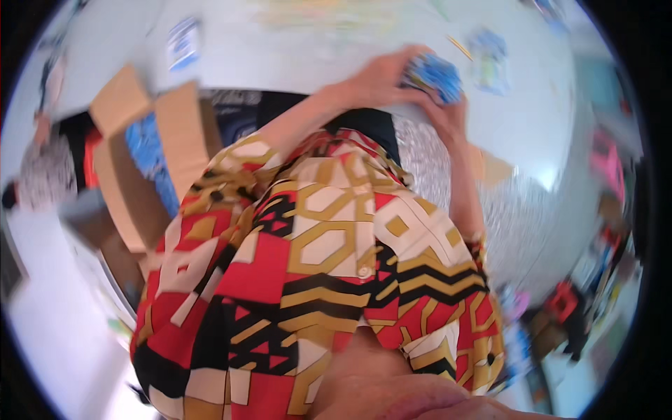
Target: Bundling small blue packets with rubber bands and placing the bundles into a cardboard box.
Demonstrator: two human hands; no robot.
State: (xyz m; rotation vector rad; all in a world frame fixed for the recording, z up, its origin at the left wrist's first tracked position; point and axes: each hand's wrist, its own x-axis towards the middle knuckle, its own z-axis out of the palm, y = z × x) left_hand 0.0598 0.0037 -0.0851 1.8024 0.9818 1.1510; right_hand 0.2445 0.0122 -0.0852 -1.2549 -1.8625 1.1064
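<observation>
As it's held, blue pkt (pixel 434 77), btwn L fingers (pixel 414 50), R fingers (pixel 458 109)

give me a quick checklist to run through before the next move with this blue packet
1. Left hand on the blue packet: ok, gripping it.
2. Right hand on it too: ok.
3. Blue packet sealed: cannot tell, too blurred.
4. Cardboard box open: ok, flaps spread, blue packs inside.
5. Nothing lying near the hands: not ok, a yellow stick and a pale blue packet lie on the table close by.
</observation>
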